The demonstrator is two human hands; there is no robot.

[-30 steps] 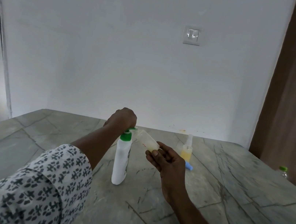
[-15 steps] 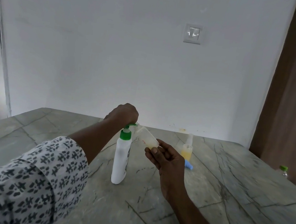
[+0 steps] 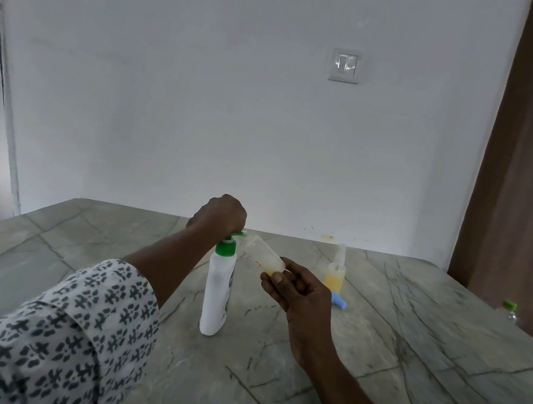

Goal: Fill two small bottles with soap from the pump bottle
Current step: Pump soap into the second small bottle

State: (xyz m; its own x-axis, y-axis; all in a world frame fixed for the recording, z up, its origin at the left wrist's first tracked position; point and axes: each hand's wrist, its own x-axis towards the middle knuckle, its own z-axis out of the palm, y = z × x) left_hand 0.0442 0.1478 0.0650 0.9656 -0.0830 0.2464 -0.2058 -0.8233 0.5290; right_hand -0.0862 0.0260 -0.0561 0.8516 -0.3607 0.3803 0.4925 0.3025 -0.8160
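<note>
Pump bottle [image 3: 217, 295], white body with green collar and pump head, stands upright on the grey veined stone table [image 3: 407, 361], roughly centre. Left hand [image 3: 219, 215] sits clenched on top of the pump head, fingers curled down over it; patterned sleeve [image 3: 48, 335] covers the forearm nearer the camera. Right hand [image 3: 300, 291] grasps a small clear bottle [image 3: 263, 256] by its base, between thumb and fingers. That bottle is tilted, its open mouth raised to the green spout and touching or just beside it; exact contact cannot be told. A little yellowish liquid lies in its lower end, near the thumb. Second small bottle [image 3: 335, 274] stands upright farther back to the right, part-filled with yellow liquid, a pale nozzle on top. Blue cap [image 3: 338, 301] lies on the table just beside it.
</note>
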